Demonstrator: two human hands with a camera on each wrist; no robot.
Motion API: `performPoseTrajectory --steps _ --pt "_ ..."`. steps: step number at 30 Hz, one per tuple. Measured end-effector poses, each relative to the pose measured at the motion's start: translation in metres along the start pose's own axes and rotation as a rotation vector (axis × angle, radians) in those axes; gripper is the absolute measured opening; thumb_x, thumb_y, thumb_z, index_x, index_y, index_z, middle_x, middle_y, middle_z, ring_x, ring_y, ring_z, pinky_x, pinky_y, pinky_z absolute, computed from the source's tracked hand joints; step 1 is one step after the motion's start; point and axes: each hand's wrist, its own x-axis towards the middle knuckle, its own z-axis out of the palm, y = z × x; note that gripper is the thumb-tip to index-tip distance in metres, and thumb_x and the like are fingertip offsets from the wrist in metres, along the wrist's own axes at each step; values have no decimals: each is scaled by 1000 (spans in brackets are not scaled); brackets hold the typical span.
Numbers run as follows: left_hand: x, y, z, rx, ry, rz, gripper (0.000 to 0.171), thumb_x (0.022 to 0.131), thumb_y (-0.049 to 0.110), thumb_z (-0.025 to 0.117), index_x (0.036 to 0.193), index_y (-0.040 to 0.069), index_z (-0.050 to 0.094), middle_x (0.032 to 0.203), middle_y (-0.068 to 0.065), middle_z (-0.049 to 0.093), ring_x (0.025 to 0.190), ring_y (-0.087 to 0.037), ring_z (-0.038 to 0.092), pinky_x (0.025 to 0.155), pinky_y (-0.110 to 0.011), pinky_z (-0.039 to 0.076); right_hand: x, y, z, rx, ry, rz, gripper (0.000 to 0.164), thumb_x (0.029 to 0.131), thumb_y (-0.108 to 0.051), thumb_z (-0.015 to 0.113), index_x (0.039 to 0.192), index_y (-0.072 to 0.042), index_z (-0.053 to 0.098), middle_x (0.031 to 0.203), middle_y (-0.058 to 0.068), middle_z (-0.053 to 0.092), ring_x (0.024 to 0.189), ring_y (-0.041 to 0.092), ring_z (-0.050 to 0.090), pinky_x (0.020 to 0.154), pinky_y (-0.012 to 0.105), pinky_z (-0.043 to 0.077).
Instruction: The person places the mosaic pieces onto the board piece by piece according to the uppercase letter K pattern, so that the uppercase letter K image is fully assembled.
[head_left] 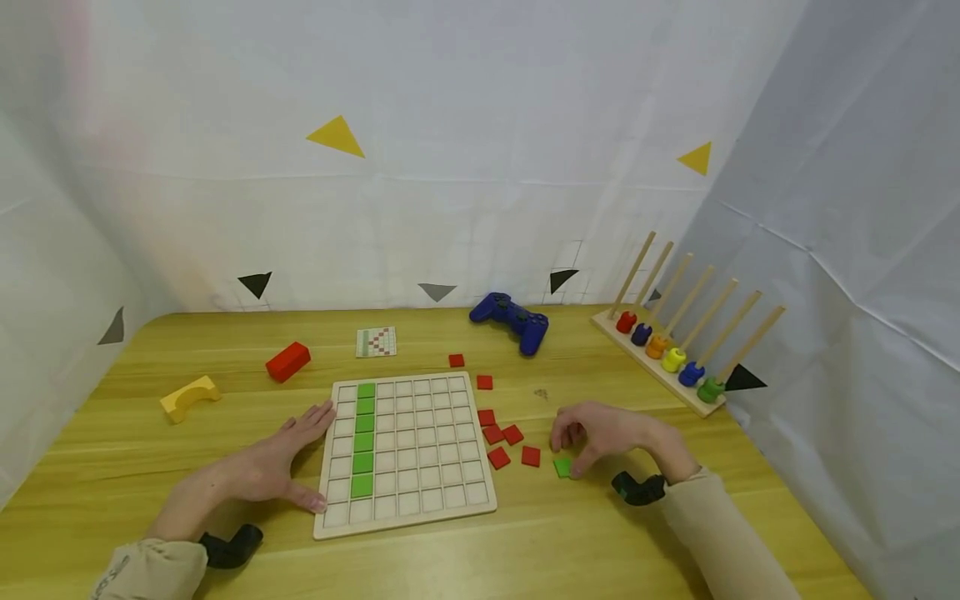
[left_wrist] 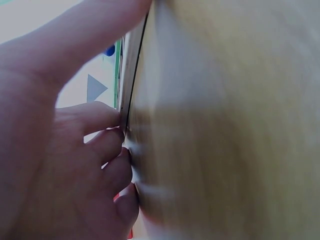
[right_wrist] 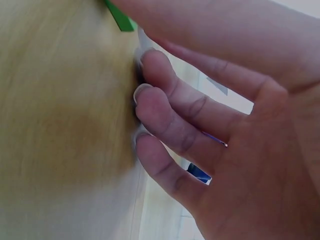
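Observation:
A wooden grid board [head_left: 408,521] lies flat, with a column of green square tiles [head_left: 363,442] along its second column from the left. My left hand [head_left: 270,462] rests spread at the board's left side, fingertips and thumb at its edge; the left wrist view shows the fingers [left_wrist: 107,145] against that edge. Right of the board, my right hand [head_left: 603,433] reaches down to the table with its fingers loosely bent. Its thumb touches a loose green tile [head_left: 562,467], also partly visible beside the thumb in the right wrist view. Several red square tiles [head_left: 531,457] lie between board and hand.
Behind the board are a small pattern card [head_left: 376,342] and a blue game controller [head_left: 513,321]. A red block [head_left: 288,362] and a yellow arch block [head_left: 191,398] lie at left. At back right stands a wooden peg rack [head_left: 660,367] with coloured rings. White sheets enclose the table.

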Motion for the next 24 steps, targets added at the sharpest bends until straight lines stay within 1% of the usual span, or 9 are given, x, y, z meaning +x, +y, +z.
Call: performPoseTrajectory --steps 3,10,17,24 --pt "0 0 0 0 -1 -4 127 69 49 87 160 4 12 168 -19 -1 152 -47 -3 118 -69 1 0 1 0 -5 15 6 29 77 -24 87 100 -19 71 97 -1 62 87 15 57 78 27 51" --pt "1 -1 0 -3 -3 -6 126 69 49 87 160 4 11 168 -18 -1 152 -46 -3 118 -69 1 0 2 -1 -10 79 38 25 79 -21 86 98 -17 70 96 -2 65 86 15 61 76 24 51" --pt "1 -2 0 -7 -2 5 126 69 49 87 160 3 12 168 -19 -1 152 -46 -3 118 -68 0 0 5 -2 -25 110 57 22 80 -23 85 94 -16 69 94 -6 65 84 10 61 76 23 52" --pt "1 -1 0 -8 -9 -3 126 70 48 87 160 3 11 168 -19 -2 152 -46 -4 118 -68 0 0 5 -3 -32 131 30 22 80 -24 85 91 -14 70 90 -5 66 78 7 58 71 21 51"
